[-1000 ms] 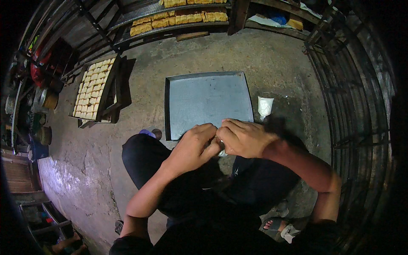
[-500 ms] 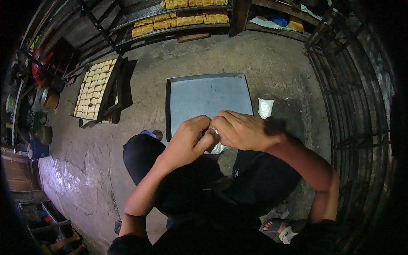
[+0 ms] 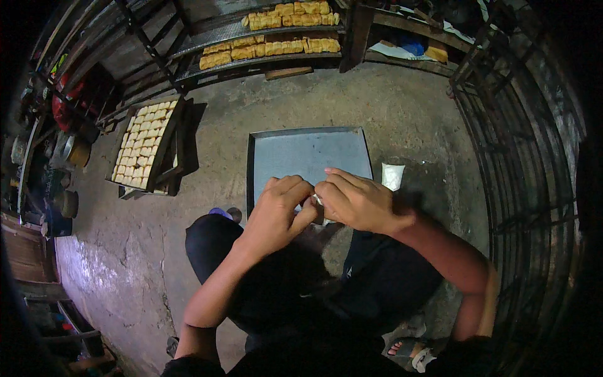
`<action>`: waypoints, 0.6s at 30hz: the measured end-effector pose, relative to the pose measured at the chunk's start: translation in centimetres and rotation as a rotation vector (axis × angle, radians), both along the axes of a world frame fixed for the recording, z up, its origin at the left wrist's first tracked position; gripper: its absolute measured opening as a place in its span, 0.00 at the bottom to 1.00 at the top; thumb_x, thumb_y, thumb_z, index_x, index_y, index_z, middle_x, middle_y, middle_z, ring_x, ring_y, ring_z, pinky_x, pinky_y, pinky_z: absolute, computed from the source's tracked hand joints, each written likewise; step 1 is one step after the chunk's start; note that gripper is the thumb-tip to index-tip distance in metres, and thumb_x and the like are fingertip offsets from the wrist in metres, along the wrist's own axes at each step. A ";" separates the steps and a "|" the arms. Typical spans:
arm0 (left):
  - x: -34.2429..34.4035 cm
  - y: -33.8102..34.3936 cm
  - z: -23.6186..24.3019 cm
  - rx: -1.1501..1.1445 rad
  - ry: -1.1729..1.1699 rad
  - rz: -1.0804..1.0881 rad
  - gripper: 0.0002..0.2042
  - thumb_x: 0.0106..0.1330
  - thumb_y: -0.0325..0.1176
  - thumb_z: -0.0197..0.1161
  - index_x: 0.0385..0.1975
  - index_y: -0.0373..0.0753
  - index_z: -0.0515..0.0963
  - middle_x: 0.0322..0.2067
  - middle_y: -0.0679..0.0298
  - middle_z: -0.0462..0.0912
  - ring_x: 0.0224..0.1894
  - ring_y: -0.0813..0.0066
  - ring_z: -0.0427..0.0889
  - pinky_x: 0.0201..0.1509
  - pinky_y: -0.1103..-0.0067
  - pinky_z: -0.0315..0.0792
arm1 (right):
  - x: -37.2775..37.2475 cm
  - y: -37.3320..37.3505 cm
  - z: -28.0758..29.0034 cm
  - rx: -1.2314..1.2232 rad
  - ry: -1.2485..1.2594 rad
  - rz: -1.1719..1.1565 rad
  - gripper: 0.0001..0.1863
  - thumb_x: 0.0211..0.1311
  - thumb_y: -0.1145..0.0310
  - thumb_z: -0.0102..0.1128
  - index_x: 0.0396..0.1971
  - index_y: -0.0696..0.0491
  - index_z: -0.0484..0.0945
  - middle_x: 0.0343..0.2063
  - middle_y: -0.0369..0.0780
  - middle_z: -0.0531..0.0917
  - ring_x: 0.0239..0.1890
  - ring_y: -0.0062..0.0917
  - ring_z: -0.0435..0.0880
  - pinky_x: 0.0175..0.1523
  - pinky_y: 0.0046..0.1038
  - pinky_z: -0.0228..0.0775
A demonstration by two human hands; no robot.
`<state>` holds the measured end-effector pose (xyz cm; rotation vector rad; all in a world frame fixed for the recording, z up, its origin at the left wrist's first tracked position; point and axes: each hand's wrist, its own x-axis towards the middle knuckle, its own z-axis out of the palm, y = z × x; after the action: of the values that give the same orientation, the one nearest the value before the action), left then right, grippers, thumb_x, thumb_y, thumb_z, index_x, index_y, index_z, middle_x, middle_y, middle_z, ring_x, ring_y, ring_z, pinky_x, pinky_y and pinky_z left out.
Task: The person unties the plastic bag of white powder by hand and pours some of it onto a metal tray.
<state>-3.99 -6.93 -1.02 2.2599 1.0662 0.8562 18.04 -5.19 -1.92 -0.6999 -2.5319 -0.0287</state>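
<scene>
My left hand (image 3: pixel 276 210) and my right hand (image 3: pixel 357 200) meet over the near edge of a large rectangular metal tray (image 3: pixel 301 149). Fingers of both are closed in a pinch on the gathered top of a small plastic bag (image 3: pixel 318 200) with something white in it. Most of this bag is hidden behind my fingers and wrists. Right of the tray, a similar clear bag of white powder (image 3: pixel 392 177) stands on the floor, apart from my right hand. The tray's near side is covered by my hands.
A tilted tray of pale bread rolls (image 3: pixel 143 144) rests at the left. Golden loaves (image 3: pixel 270 48) line a metal shelf at the back. Dark metal racks (image 3: pixel 521 157) rise on the right. Purple and dark round items (image 3: pixel 220 212) lie beside my left knee.
The view has tilted, so the tray and shelves sit lower in the picture. My hands stay together on the bag, whose white body is now more hidden. A right-hand finger has lifted outward.
</scene>
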 end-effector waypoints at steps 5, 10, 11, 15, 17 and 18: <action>0.1 0.1 -0.5 -0.144 -0.055 0.038 0.07 0.63 0.29 0.59 0.35 0.31 0.74 0.31 0.50 0.76 0.36 0.47 0.76 0.45 0.64 0.68 | -0.2 0.1 0.2 -0.061 0.066 -0.011 0.14 0.60 0.67 0.65 0.40 0.55 0.71 0.36 0.44 0.79 0.43 0.39 0.85 0.50 0.35 0.82; 0.6 0.1 -0.7 -0.123 -0.070 -0.002 0.07 0.65 0.29 0.58 0.33 0.31 0.74 0.30 0.50 0.76 0.36 0.47 0.76 0.45 0.63 0.67 | -0.3 0.2 -0.4 -0.200 -0.031 -0.043 0.18 0.59 0.66 0.67 0.41 0.56 0.69 0.38 0.45 0.78 0.43 0.38 0.85 0.49 0.35 0.81; 0.6 0.2 -0.6 -0.113 -0.074 -0.008 0.06 0.65 0.29 0.58 0.32 0.32 0.74 0.29 0.50 0.75 0.36 0.47 0.76 0.45 0.62 0.67 | -0.3 0.2 -0.5 -0.215 -0.054 -0.048 0.18 0.59 0.65 0.67 0.41 0.57 0.69 0.39 0.45 0.78 0.44 0.38 0.85 0.49 0.35 0.81; 0.5 0.4 -0.7 -0.090 -0.075 -0.017 0.06 0.65 0.29 0.59 0.33 0.32 0.75 0.31 0.50 0.76 0.37 0.48 0.77 0.46 0.62 0.68 | -0.3 0.4 -0.5 -0.156 -0.072 -0.042 0.18 0.59 0.65 0.67 0.41 0.57 0.69 0.39 0.46 0.78 0.45 0.39 0.84 0.51 0.35 0.81; 0.4 0.4 -0.8 -0.090 -0.096 -0.010 0.06 0.65 0.28 0.59 0.34 0.31 0.74 0.32 0.50 0.75 0.38 0.48 0.77 0.46 0.62 0.69 | -0.2 0.6 0.3 -0.124 -0.065 -0.022 0.18 0.59 0.65 0.67 0.41 0.57 0.69 0.39 0.46 0.78 0.46 0.40 0.84 0.52 0.36 0.80; 0.3 0.5 -0.6 -0.097 -0.107 -0.009 0.05 0.65 0.27 0.59 0.35 0.31 0.75 0.32 0.50 0.76 0.39 0.47 0.77 0.46 0.63 0.69 | -0.2 0.7 0.7 -0.120 -0.061 -0.019 0.18 0.59 0.65 0.67 0.41 0.57 0.69 0.39 0.46 0.78 0.47 0.40 0.84 0.52 0.36 0.80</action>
<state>-3.70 -6.47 -1.65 2.1132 1.0264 0.8914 17.82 -4.51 -1.25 -0.7806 -2.6020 0.0973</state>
